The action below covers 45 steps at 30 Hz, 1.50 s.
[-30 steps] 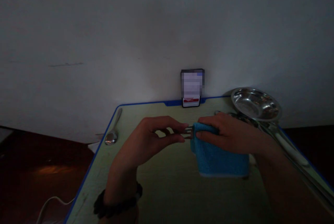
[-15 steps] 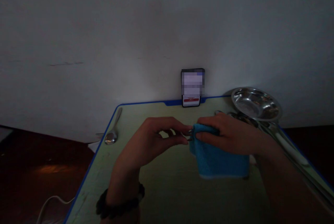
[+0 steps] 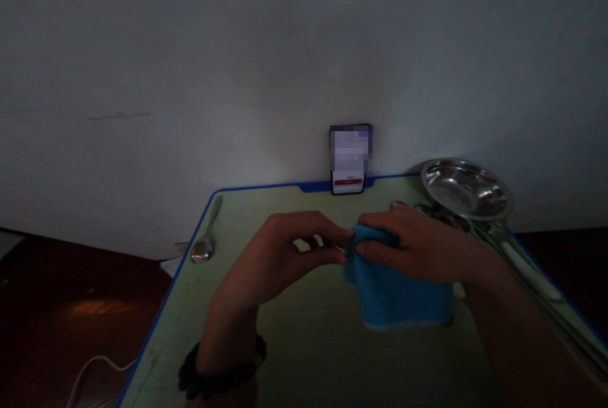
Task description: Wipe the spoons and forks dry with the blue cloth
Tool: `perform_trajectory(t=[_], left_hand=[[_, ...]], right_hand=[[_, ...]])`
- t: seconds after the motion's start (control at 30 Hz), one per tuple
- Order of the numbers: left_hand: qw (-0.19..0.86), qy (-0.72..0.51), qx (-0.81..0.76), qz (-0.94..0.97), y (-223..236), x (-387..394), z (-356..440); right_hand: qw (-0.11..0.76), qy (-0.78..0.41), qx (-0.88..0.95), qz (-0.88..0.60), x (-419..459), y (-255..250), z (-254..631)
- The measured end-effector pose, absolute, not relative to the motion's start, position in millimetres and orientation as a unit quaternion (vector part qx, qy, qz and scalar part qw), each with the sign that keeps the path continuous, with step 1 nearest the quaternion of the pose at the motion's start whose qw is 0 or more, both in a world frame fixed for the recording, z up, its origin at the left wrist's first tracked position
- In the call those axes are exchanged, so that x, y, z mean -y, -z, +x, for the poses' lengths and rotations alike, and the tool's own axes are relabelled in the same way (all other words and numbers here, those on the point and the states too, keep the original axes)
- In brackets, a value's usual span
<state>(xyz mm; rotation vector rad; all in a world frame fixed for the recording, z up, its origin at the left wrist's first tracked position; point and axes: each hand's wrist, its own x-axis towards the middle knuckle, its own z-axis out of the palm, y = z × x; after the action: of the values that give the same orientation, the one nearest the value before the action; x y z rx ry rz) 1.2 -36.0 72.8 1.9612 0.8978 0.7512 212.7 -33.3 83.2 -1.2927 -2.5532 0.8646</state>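
My right hand (image 3: 413, 246) is closed on a blue cloth (image 3: 403, 297), its thumb and fingers pinching the folded upper edge. The rest of the cloth hangs down over the table. From the left, my left hand (image 3: 294, 246) meets the cloth's edge with thumb and fingertips pinched together. A small metal piece is between those fingertips and the cloth; its kind is hidden. Dark beads circle my left wrist. At the table's left edge lies a metal spoon (image 3: 202, 249), bowl toward me.
A phone (image 3: 348, 158) leans on the wall at the back edge of the blue-rimmed table (image 3: 294, 344). A shiny steel bowl (image 3: 465, 189) stands at the back right. Several metal utensils (image 3: 532, 272) lie beside and behind my right arm. A pale cable (image 3: 95, 360) runs at lower left.
My left fingertips have shifted slightly right, closer against the cloth, covering the metal tip that showed before. My right hand has hardly moved.
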Motion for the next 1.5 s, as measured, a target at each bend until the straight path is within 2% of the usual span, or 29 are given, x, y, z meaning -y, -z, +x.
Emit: perform_trajectory(t=[0.43, 0.73, 1.5], left_hand=[[0.381, -0.267, -0.396, 0.792, -76.6, 40.9, 4.8], [0.362, -0.166, -0.435, 0.807, -79.0, 39.1, 10.6], [0.329, -0.141, -0.427, 0.83, -80.4, 38.9, 8.6]], right_hand=[[0.092, -0.294, 0.845, -0.437, 34.1, -81.9, 205.4], [0.091, -0.284, 0.849, -0.436, 35.2, -80.9, 205.7], [0.089, -0.299, 0.849, -0.426, 34.6, -82.0, 205.3]])
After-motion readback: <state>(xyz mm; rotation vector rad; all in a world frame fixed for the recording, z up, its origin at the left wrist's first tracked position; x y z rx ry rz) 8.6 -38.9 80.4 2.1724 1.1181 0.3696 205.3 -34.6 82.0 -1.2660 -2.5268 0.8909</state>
